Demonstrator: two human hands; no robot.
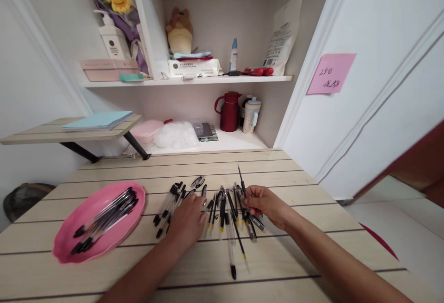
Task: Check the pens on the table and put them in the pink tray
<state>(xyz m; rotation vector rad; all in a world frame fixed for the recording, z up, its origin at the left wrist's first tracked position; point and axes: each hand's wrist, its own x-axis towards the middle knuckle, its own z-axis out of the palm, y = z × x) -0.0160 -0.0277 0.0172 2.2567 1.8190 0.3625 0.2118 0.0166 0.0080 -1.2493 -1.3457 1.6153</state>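
My right hand (262,203) is closed, thumb and fingers pinching a slim black pen refill (241,179) whose thin tip points up and away. Below it lies a loose heap of black refills with yellow bands (239,236) and pen parts. My left hand (187,222) hovers low over the pile, its thumb and forefinger apart, close to a black pen cap (204,191); some of its fingers are hidden. Left of that hand, several clear pen barrels with black ends (168,206) lie together. A capped clear pen barrel (230,247) points toward me.
A pink scalloped tray (133,226) with several pens stands at the left. Behind it, a small raised shelf (41,129) bears blue notebooks (99,120). A red jug (229,111) and a cup (251,115) stand in the cabinet at the back.
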